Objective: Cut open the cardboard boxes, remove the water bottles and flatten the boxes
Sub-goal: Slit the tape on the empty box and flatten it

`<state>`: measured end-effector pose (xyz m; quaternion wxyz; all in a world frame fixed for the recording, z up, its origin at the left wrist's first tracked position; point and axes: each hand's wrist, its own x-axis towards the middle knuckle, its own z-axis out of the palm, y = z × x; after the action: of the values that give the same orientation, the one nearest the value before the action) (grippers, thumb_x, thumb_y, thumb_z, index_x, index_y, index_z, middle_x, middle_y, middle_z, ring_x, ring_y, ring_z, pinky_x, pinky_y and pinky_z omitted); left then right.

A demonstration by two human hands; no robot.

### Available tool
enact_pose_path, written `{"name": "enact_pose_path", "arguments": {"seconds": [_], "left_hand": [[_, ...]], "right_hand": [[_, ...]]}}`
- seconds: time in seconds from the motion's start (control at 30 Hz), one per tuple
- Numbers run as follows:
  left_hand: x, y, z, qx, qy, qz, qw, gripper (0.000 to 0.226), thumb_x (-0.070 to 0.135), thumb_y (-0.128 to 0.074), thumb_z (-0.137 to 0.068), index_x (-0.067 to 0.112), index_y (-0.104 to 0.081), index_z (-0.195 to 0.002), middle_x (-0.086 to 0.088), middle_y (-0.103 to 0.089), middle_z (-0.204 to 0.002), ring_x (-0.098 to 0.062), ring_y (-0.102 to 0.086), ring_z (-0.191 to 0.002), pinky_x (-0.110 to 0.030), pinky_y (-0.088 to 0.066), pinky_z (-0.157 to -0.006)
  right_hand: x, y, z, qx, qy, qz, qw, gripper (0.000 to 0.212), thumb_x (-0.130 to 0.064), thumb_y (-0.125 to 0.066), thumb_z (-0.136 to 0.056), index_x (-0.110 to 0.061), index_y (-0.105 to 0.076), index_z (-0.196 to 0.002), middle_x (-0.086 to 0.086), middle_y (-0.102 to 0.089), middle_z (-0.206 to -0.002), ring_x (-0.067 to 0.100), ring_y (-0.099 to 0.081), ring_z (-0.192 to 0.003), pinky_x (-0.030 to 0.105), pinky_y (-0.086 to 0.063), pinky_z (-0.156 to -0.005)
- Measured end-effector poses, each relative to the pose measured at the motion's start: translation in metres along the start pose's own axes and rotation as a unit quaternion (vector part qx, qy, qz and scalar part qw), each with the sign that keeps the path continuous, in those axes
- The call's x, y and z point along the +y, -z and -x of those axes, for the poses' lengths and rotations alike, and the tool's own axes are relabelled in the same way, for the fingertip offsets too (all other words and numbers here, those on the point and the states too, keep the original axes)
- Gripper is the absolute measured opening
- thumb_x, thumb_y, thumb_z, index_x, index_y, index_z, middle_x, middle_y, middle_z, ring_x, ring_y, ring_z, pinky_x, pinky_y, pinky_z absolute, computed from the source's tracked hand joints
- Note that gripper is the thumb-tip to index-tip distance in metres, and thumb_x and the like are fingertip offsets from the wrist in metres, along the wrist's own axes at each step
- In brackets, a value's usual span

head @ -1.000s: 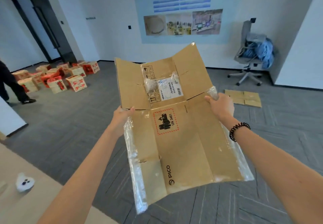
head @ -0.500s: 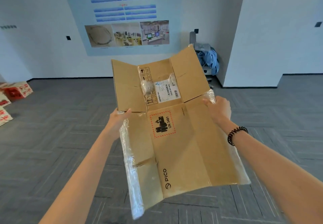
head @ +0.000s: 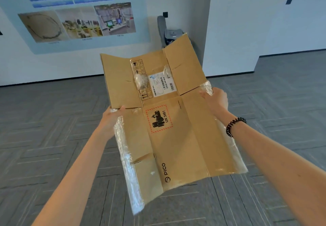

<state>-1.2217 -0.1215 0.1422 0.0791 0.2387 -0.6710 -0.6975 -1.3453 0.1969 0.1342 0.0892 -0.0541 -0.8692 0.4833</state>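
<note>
**Flattened box hanging in mid-air on two edge grips**

The person is holding the flattened cardboard box [head: 176, 137] out in front, well above the floor [head: 53, 137]. It is sagging along its creases rather than lying truly flat. The left hand [head: 112, 118] is pinching the left edge at the fold line, thumb on top. The right hand [head: 216, 100] is curling round the opposite edge, its back turned toward the camera.

Both grips are sitting on or just beside the loose clear tape [head: 127, 164] trailing along the sides, and that is the likely trouble. The film looks slippery, so a hand could be sliding off it and one side could be dropping. The far flaps are standing up at an angle, so the sheet may be springing back toward a box shape once released. The dangling tape could also be sticking to an arm or to the floor as the sheet is being put down.

Most of the fingers are lying under the cardboard, so how firmly they are clamping is not showing. The underside of the box is out of sight. No water bottles, other boxes or cutting tool are appearing in view, so how much of the task is remaining cannot be judged. The office chair [head: 161, 26] is mostly covered by the upper right flap. The print on the shipping label [head: 161, 83] is too small for reading.
</note>
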Motion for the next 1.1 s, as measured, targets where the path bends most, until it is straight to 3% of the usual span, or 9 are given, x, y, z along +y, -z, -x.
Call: {"name": "enact_pose_path", "arguments": {"seconds": [0.13, 0.33, 0.43, 0.47, 0.7, 0.73, 0.9, 1.0, 1.1], "left_hand": [[0.011, -0.042, -0.08, -0.016, 0.017, 0.009, 1.0, 0.042, 0.019, -0.061, -0.096, 0.011, -0.047, -0.135, 0.0, -0.059, -0.125, -0.009, -0.057, -0.105, -0.025, -0.046, -0.084], [0.024, -0.1, -0.207, -0.021, 0.015, -0.003, 1.0, 0.033, 0.021, -0.062, -0.096, 0.018, -0.049, -0.126, 0.007, -0.059, -0.11, -0.009, -0.052, -0.109, -0.025, -0.037, -0.095], [0.035, -0.12, -0.278, -0.031, 0.011, 0.001, 0.999, 0.031, 0.019, -0.061, -0.097, 0.018, -0.049, -0.126, 0.006, -0.061, -0.111, -0.002, -0.059, -0.093, -0.015, -0.047, -0.073], [0.04, -0.125, -0.303, -0.031, 0.01, -0.001, 0.999, 0.03, 0.019, -0.061, -0.097, 0.019, -0.05, -0.125, 0.006, -0.062, -0.111, -0.002, -0.059, -0.093, -0.017, -0.046, -0.072], [0.064, -0.164, -0.458, -0.049, 0.007, -0.027, 0.998, 0.035, 0.02, -0.063, -0.096, 0.009, -0.054, -0.129, -0.008, -0.063, -0.127, -0.021, -0.06, -0.117, -0.034, -0.048, -0.099], [0.066, -0.171, -0.476, -0.051, 0.011, -0.029, 0.998, 0.036, 0.02, -0.063, -0.096, 0.01, -0.054, -0.13, -0.008, -0.063, -0.127, -0.02, -0.06, -0.117, -0.033, -0.048, -0.098], [0.066, -0.213, -0.55, -0.053, 0.008, -0.035, 0.998, 0.026, 0.017, -0.058, -0.099, 0.017, -0.051, -0.124, 0.012, -0.06, -0.101, 0.007, -0.052, -0.085, -0.006, -0.038, -0.061], [0.055, -0.254, -0.621, -0.022, 0.005, -0.058, 0.998, 0.025, 0.016, -0.06, -0.097, 0.017, -0.052, -0.121, 0.014, -0.059, -0.097, 0.007, -0.054, -0.085, -0.003, -0.041, -0.059], [0.033, -0.288, -0.687, 0.01, 0.003, -0.075, 0.997, 0.026, 0.019, -0.066, -0.094, 0.016, -0.058, -0.118, 0.012, -0.064, -0.099, -0.004, -0.061, -0.095, -0.009, -0.043, -0.068]], "right_hand": [[0.006, -0.012, -0.084, -0.006, -0.01, 0.008, 1.0, 0.042, -0.039, -0.064, -0.09, -0.017, -0.039, -0.063, -0.003, -0.045, -0.061, 0.013, -0.039, -0.053, 0.028, -0.027, -0.049], [0.018, -0.047, -0.204, 0.013, -0.027, 0.003, 1.0, 0.046, -0.038, -0.064, -0.089, -0.018, -0.034, -0.06, -0.004, -0.04, -0.056, 0.012, -0.032, -0.049, 0.028, -0.023, -0.048], [0.018, -0.075, -0.265, 0.02, -0.036, 0.005, 0.999, 0.049, -0.037, -0.063, -0.089, -0.017, -0.03, -0.059, -0.004, -0.035, -0.055, 0.013, -0.029, -0.049, 0.028, -0.022, -0.049], [0.016, -0.085, -0.287, 0.019, -0.037, 0.0, 0.999, 0.049, -0.036, -0.063, -0.089, -0.017, -0.03, -0.059, -0.004, -0.035, -0.055, 0.014, -0.029, -0.049, 0.028, -0.022, -0.049], [0.015, -0.149, -0.424, 0.021, -0.05, -0.009, 0.998, 0.048, -0.038, -0.064, -0.09, -0.017, -0.031, -0.062, -0.003, -0.036, -0.057, 0.013, -0.029, -0.05, 0.029, -0.025, -0.05], [0.017, -0.156, -0.441, 0.019, -0.054, -0.01, 0.998, 0.048, -0.038, -0.063, -0.091, -0.016, -0.031, -0.062, -0.003, -0.036, -0.058, 0.013, -0.028, -0.051, 0.029, -0.025, -0.051], [0.04, -0.185, -0.524, 0.016, -0.063, -0.011, 0.998, 0.042, -0.041, -0.061, -0.091, -0.013, -0.039, -0.069, 0.0, -0.041, -0.061, 0.015, -0.032, -0.055, 0.027, -0.027, -0.052], [0.063, -0.215, -0.598, 0.017, -0.075, -0.016, 0.997, 0.043, -0.043, -0.06, -0.092, -0.015, -0.038, -0.068, -0.002, -0.041, -0.06, 0.013, -0.032, -0.053, 0.027, -0.026, -0.051], [0.095, -0.25, -0.664, 0.006, -0.078, -0.028, 0.997, 0.042, -0.039, -0.06, -0.093, -0.016, -0.038, -0.066, -0.003, -0.043, -0.06, 0.012, -0.035, -0.053, 0.027, -0.027, -0.051]]}}
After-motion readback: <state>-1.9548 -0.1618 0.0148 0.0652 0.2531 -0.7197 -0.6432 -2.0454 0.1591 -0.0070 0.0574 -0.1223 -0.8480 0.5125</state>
